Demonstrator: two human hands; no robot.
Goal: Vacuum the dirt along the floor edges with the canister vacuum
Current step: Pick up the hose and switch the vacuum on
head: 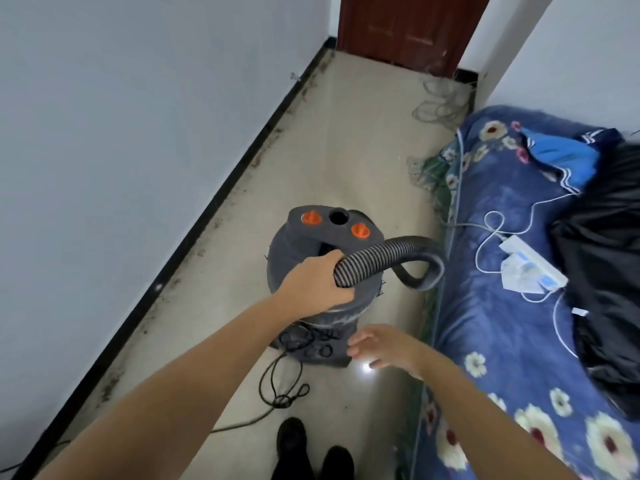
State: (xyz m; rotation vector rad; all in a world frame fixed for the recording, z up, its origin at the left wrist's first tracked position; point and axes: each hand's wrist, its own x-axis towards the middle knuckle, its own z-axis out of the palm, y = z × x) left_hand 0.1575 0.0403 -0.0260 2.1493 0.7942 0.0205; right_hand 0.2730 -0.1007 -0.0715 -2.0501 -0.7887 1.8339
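Note:
A dark grey canister vacuum (311, 237) with two orange knobs and a round hole on top stands on the pale floor in front of me. My left hand (317, 282) is closed around the end of its ribbed black hose (388, 259), which loops to the right over the bed edge. Lower down, my right hand (379, 346) hovers with fingers spread beside the canister's base, holding nothing. Dirt (277, 133) lies along the black baseboard on the left, running toward the door.
A bed (491, 327) with a blue flowered cover fills the right side, carrying white cables, a power strip (533, 268) and dark clothes. The vacuum's black cord (280, 393) lies coiled on the floor near my shoes. A dark red door (412, 29) closes the far end.

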